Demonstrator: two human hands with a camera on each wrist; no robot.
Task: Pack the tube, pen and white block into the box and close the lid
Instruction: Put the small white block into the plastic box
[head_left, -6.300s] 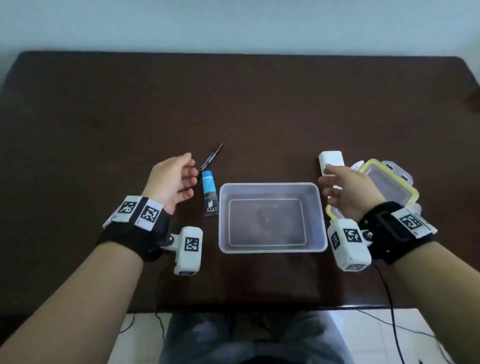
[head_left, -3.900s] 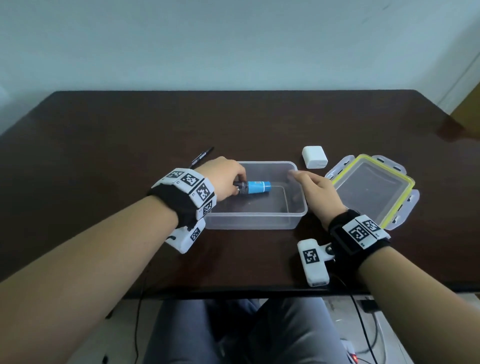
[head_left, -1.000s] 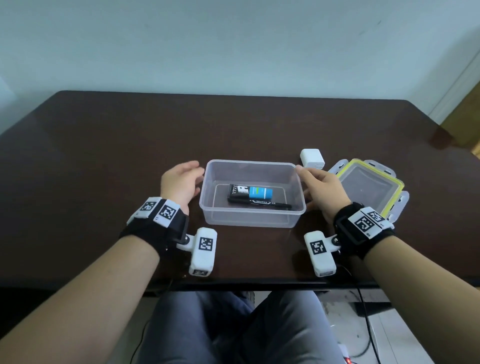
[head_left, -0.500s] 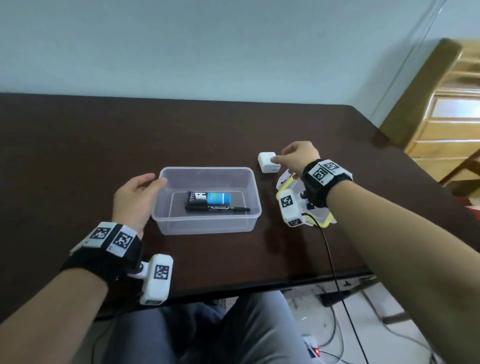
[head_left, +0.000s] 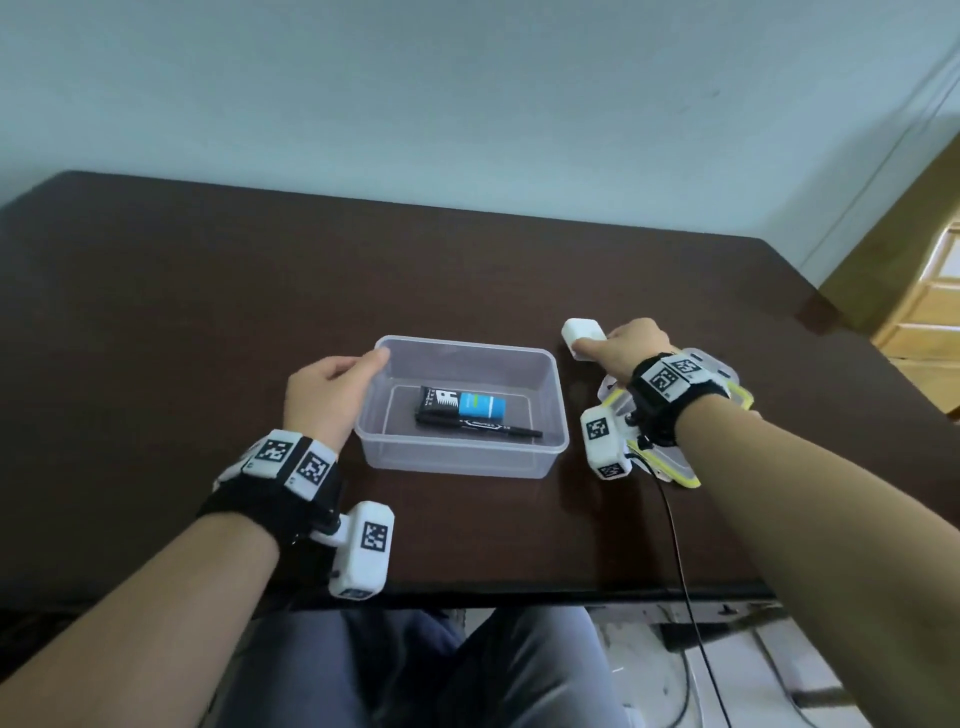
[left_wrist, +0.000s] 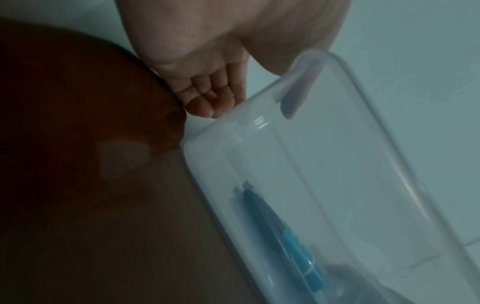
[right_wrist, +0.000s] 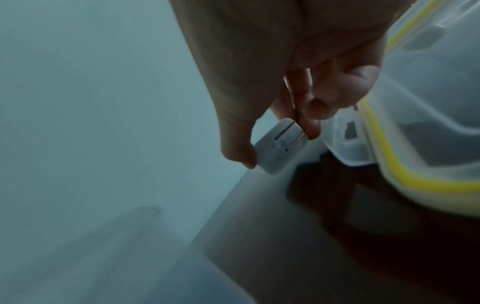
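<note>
The clear plastic box stands on the dark table with the black and blue tube and the black pen lying inside it. My left hand grips the box's left end, thumb over the rim, fingers against the outer wall. Just right of the box's far corner sits the white block. My right hand pinches the block between thumb and fingers. The yellow-rimmed lid lies on the table under my right wrist, mostly hidden.
The dark table reaches to a pale wall behind. A black cable runs from my right wrist over the table's front edge. Wooden furniture stands past the right end of the table.
My right hand left the box's right end, reached to the white block and now pinches it. The left hand stays on the box's left end.
</note>
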